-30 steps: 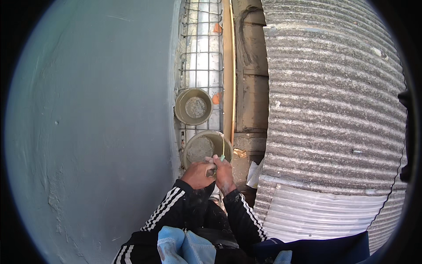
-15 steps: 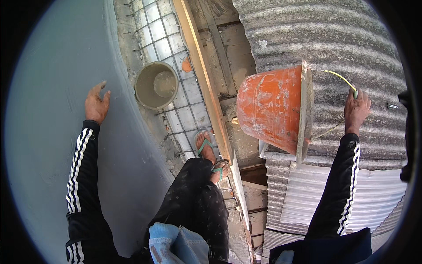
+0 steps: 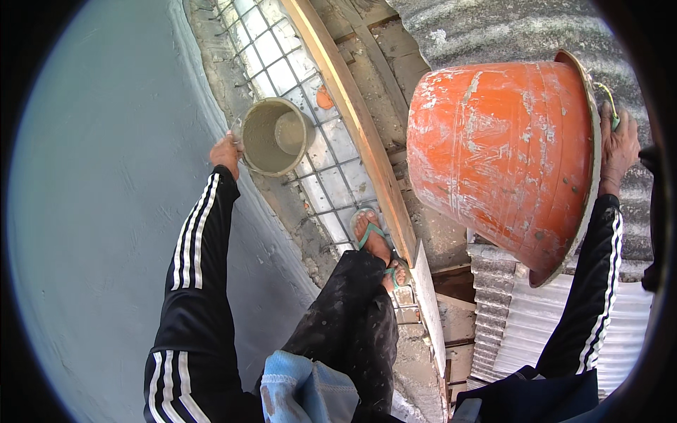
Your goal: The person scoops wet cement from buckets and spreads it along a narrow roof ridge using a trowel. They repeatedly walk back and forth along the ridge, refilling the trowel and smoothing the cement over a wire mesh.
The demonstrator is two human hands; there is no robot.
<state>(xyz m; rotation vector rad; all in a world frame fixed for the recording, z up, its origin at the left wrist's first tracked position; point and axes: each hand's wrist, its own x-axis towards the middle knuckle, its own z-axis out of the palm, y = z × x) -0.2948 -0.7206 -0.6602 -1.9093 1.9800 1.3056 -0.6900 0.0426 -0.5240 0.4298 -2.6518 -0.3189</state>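
My left hand (image 3: 226, 152) is at the left rim of a small mortar-coated bucket (image 3: 258, 169), fingers curled against its edge; part of the grip is hard to make out. This bucket stands on the steel mesh with some grey residue at its bottom. My right hand (image 3: 620, 146) is closed round the green-sleeved part of a yellow cord handle (image 3: 605, 91). From that handle hangs a large orange bucket (image 3: 502, 151), tipped on its side with its mouth toward my right hand. Grey smears cover its outside, and its inside is hidden.
Smooth grey plaster or cement (image 3: 106, 176) spreads along the left. My sandalled feet (image 3: 371, 236) stand on the steel mesh (image 3: 331, 137), beside an upright wooden board (image 3: 367, 127). Right of the board lies a lower gap with planks (image 3: 384, 77), then corrugated roofing sheets (image 3: 479, 25).
My left hand has moved from over the grey surface right to the small bucket's rim. My right hand has brought the large orange bucket up closer, and it appears bigger.
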